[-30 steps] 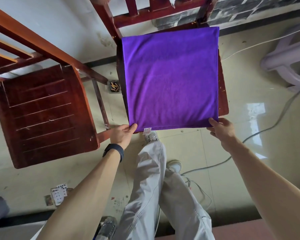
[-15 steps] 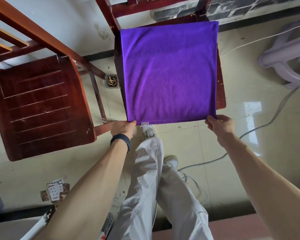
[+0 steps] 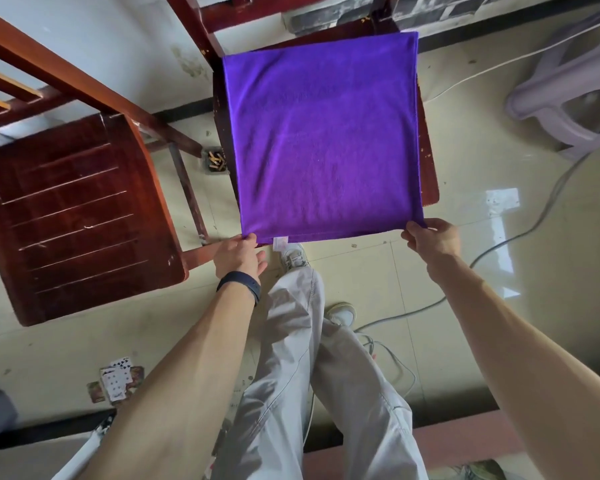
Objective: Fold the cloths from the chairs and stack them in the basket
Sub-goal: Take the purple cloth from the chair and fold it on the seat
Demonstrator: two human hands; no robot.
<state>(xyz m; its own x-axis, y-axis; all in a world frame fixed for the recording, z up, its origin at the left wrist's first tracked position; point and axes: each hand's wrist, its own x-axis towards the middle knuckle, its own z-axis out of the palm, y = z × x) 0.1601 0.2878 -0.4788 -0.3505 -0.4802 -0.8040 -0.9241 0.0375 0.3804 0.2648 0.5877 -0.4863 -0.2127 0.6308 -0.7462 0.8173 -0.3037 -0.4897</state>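
Observation:
A purple cloth (image 3: 326,140) lies flat over the seat of a dark wooden chair (image 3: 428,174) in front of me, with a small white label at its near edge. My left hand (image 3: 238,256) pinches the cloth's near left corner. My right hand (image 3: 432,239) pinches the near right corner. Both near corners sit at the seat's front edge. No basket is in view.
A second wooden chair (image 3: 73,216) with a bare seat stands to the left. A pale plastic stool (image 3: 565,98) is at the right. Cables (image 3: 520,233) run across the tiled floor. Playing cards (image 3: 116,381) lie on the floor near my legs.
Both hands have stayed on the cloth's near corners. The view has shifted slightly, and the cloth looks a little flatter on the seat.

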